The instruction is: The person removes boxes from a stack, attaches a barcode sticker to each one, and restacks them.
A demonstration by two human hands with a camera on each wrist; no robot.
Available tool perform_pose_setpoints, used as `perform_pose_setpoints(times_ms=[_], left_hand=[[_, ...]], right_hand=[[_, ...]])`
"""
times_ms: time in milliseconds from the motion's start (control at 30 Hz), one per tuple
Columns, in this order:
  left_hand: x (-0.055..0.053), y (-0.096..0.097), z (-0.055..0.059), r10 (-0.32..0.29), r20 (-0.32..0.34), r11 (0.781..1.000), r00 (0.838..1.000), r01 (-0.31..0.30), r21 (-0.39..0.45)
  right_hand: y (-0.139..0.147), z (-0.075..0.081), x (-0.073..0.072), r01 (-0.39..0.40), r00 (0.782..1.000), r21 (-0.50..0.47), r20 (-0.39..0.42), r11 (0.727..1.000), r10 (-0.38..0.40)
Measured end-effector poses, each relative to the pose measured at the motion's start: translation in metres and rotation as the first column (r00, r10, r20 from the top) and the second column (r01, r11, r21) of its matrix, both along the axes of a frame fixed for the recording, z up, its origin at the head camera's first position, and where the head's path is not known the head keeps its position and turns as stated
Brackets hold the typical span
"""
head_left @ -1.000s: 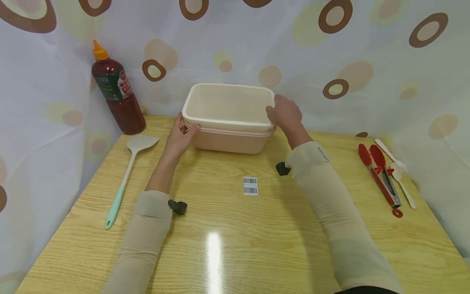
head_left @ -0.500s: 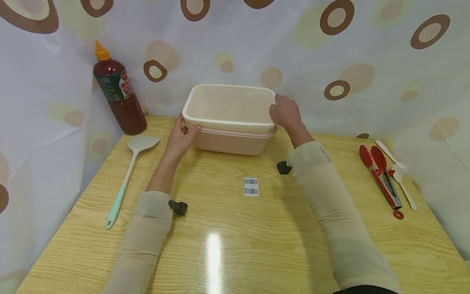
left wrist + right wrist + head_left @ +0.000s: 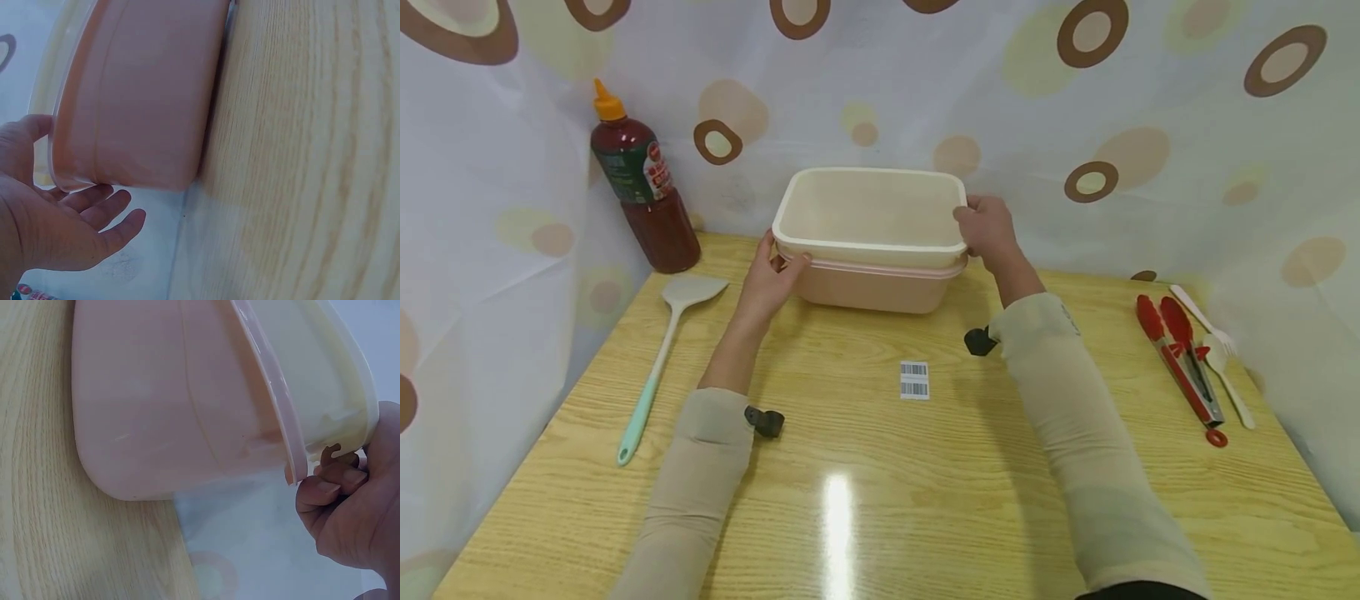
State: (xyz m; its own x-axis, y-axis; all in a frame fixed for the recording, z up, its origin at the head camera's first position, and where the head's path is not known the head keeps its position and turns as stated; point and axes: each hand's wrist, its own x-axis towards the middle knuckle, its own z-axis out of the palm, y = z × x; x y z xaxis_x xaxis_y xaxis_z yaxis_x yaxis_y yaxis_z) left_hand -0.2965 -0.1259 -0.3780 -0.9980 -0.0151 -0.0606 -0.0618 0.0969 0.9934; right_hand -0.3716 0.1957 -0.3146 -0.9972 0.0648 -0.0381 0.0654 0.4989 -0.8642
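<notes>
A cream plastic bin (image 3: pixel 872 208) sits nested in a pink plastic bin (image 3: pixel 872 287) at the back of the wooden table. My left hand (image 3: pixel 765 283) holds the pink bin's rim at its left corner, thumb in front. In the left wrist view, the fingers of that left hand (image 3: pixel 69 212) reach under the rim and spread below it. At the other end, my right hand (image 3: pixel 991 232) grips the cream bin's rim. The right wrist view has this right hand (image 3: pixel 350 512) with curled fingers by the cream bin's handle slot, and a gap between the two rims.
A sauce bottle (image 3: pixel 643 192) stands at the back left, with a spatula (image 3: pixel 658 358) lying before it. Red tongs (image 3: pixel 1183 358), a fork (image 3: pixel 1204 317) and a spoon (image 3: pixel 1225 375) lie on the right. A barcode label (image 3: pixel 914 380) is on the table. Patterned cloth (image 3: pixel 880 83) hangs behind.
My right hand has shifted slightly to the right, and the cream bin's right end sits a little higher. The left hand and the pink bin stay in place.
</notes>
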Motion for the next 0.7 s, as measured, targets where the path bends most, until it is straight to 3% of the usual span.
perform_pose_setpoints(times_ms=[200,533,700], left_hand=[[0.018,0.004,0.023,-0.018,0.03,1.0,0.999,0.018,0.012],[0.016,0.004,0.021,-0.018,0.015,1.0,1.0,0.018,0.003],[0.014,0.003,0.02,-0.036,0.01,0.999,0.999,0.036,0.01]], right_hand=[[0.001,-0.001,-0.002,0.004,1.0,-0.021,-0.01,1.0,-0.004],[0.001,0.018,-0.003,0.003,0.999,-0.067,-0.041,0.998,-0.006],[0.002,0.032,-0.001,-0.004,0.999,-0.161,-0.047,0.987,-0.004]])
